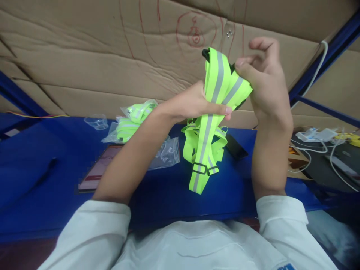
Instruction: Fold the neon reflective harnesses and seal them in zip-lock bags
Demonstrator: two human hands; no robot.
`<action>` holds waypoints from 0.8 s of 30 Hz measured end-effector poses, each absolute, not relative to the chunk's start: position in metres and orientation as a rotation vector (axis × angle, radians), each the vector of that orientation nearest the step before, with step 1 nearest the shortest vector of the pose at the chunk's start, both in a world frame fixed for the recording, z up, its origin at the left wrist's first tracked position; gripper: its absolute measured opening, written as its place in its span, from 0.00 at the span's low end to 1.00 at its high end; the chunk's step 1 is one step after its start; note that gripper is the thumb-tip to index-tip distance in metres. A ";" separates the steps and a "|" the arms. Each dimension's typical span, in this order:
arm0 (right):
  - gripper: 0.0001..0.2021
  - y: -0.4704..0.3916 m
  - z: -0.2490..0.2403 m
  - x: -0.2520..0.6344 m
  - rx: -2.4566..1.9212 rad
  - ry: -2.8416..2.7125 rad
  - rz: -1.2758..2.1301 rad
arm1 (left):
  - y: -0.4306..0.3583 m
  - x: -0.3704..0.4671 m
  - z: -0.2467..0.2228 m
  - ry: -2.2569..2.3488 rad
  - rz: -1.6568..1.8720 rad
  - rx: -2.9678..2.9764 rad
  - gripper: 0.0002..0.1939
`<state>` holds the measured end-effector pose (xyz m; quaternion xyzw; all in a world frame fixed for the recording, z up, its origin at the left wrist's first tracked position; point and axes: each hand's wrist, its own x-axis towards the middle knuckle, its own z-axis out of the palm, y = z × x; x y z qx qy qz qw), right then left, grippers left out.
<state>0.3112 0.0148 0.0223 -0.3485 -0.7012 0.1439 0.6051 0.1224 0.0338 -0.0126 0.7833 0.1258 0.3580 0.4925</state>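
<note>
My left hand [197, 101] is closed around a folded neon-yellow reflective strap harness [209, 131] with a grey stripe down its bands. Its thumb lies across the front of the folds. At the upper right of the bundle, my right hand [266, 78] pinches a folded band between thumb and fingers, with the index finger raised away. Black plastic pieces show at the top of the folds. Loose straps with black slide buckles hang below my left hand, over the blue table [157, 198]. I cannot tell whether the lowest loops touch the tabletop.
Left of centre lie bagged neon-yellow straps [132, 123], a clear plastic bag [167, 153] and a tablet [98, 168]. A black phone [236, 147] lies behind the harness. White cables and a power strip [316, 135] are at right. A cardboard wall [84, 56] stands behind.
</note>
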 end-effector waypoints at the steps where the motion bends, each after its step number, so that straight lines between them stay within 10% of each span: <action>1: 0.09 0.010 0.023 0.311 -0.801 -1.654 0.200 | 0.034 0.122 -0.012 0.314 0.880 1.890 0.13; 11: 0.30 -0.027 0.024 0.306 -0.944 -2.109 0.315 | 0.022 0.112 0.001 0.335 0.775 2.035 0.09; 24: 0.12 -0.012 0.020 0.302 -1.091 -2.105 0.261 | 0.041 0.111 -0.008 0.329 0.561 1.884 0.10</action>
